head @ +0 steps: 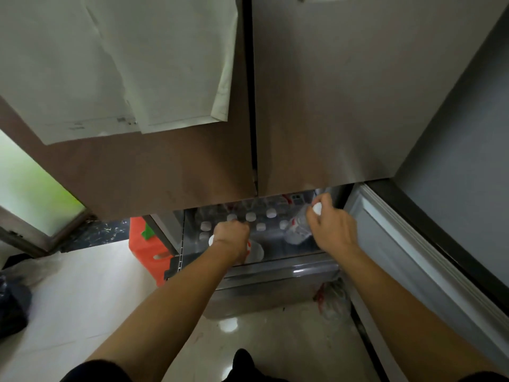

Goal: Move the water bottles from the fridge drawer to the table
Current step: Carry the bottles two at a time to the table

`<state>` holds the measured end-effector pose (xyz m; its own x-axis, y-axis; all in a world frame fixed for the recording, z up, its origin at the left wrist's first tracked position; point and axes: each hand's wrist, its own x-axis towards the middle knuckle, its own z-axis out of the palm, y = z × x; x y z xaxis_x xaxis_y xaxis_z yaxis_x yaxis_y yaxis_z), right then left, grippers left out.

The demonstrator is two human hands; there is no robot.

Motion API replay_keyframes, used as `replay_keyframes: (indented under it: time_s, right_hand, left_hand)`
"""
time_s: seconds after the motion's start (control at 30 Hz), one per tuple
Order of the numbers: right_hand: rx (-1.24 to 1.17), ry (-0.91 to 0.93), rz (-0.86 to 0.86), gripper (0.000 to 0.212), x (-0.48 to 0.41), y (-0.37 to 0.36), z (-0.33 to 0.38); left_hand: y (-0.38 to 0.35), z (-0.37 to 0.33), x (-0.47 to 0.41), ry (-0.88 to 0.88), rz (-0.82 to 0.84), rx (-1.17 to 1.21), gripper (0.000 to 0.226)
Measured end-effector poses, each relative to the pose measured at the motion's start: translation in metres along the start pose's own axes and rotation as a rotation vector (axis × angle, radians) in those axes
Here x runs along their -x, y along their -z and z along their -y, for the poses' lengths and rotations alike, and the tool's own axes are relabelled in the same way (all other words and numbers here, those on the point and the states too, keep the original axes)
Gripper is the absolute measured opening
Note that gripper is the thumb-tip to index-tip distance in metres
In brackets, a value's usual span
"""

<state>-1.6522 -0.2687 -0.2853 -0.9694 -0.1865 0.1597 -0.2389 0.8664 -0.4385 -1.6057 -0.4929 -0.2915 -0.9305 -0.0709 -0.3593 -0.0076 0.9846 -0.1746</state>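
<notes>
The fridge drawer (275, 267) is pulled out below the closed brown fridge doors. Inside stand several clear water bottles with white caps (250, 216). My left hand (231, 238) is down in the drawer's left part, closed around a clear bottle with a red label (254, 250) whose white cap shows at my wrist. My right hand (329, 224) is at the drawer's right side, gripping the neck of another clear bottle (297, 230) just below its white cap; that bottle is tilted and lifted above the others.
An orange plastic stool (146, 249) stands left of the drawer on the pale floor. A plastic bag (334, 299) lies on the floor at the drawer's right front corner. A lower fridge door (413, 260) hangs open on the right. Papers (124, 64) hang on the left door.
</notes>
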Motion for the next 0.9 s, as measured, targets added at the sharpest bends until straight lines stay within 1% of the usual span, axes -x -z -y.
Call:
replay_keyframes:
  time_s: [0.07,0.13,0.17,0.23,0.3,0.4,0.47,0.53,0.6,0.63,0.67,0.7,0.77,0.83,0.9]
  right_hand:
    - [0.062,0.048,0.057,0.024,0.001,-0.003,0.001]
    - [0.101,0.069,0.123,0.026,0.005,-0.009,0.002]
    - [0.102,0.069,0.149,0.027,0.007,-0.013,0.000]
    - [0.072,0.059,0.150,0.029,0.012,-0.021,-0.003]
    - [0.000,0.011,0.135,0.036,0.014,-0.025,-0.006]
    - [-0.096,-0.120,0.200,0.061,0.013,-0.028,-0.008]
    - [-0.098,-0.150,0.216,0.071,0.013,-0.033,-0.009]
    - [-0.143,-0.167,0.215,0.074,0.013,-0.039,-0.009]
    - [-0.127,-0.159,0.246,0.081,0.013,-0.044,-0.011]
    - [-0.079,-0.152,0.270,0.087,0.013,-0.046,-0.011]
    - [-0.044,-0.151,0.289,0.090,0.013,-0.049,-0.012]
    - [-0.050,-0.164,0.305,0.092,0.013,-0.051,-0.013]
    - [-0.151,-0.184,0.322,0.091,0.012,-0.055,-0.014]
    - [-0.221,-0.173,0.338,0.087,0.011,-0.057,-0.014]
    - [-0.246,-0.151,0.343,0.083,0.012,-0.056,-0.014]
  left_hand:
    - [0.006,-0.002,0.005,-0.008,-0.062,-0.094,0.027]
    - [0.006,-0.003,0.010,-0.001,-0.096,-0.109,0.024]
    - [0.004,-0.003,0.012,0.017,-0.109,-0.082,0.026]
    - [-0.002,0.000,0.016,0.057,-0.147,0.006,0.039]
    - [-0.011,0.006,0.022,0.081,-0.205,0.124,0.057]
    - [-0.029,0.017,0.028,0.164,-0.381,0.377,0.073]
    - [-0.040,0.021,0.030,0.240,-0.484,0.569,0.078]
    - [-0.046,0.025,0.032,0.300,-0.542,0.760,0.079]
    - [-0.052,0.029,0.031,0.358,-0.583,0.958,0.073]
    - [-0.056,0.031,0.029,0.388,-0.587,1.041,0.068]
    - [-0.059,0.032,0.027,0.419,-0.555,1.127,0.064]
    - [-0.065,0.033,0.024,0.429,-0.505,1.221,0.061]
    - [-0.070,0.032,0.020,0.417,-0.372,1.372,0.060]
    - [-0.074,0.031,0.016,0.409,-0.295,1.406,0.062]
    - [-0.072,0.027,0.016,0.386,-0.291,1.378,0.062]
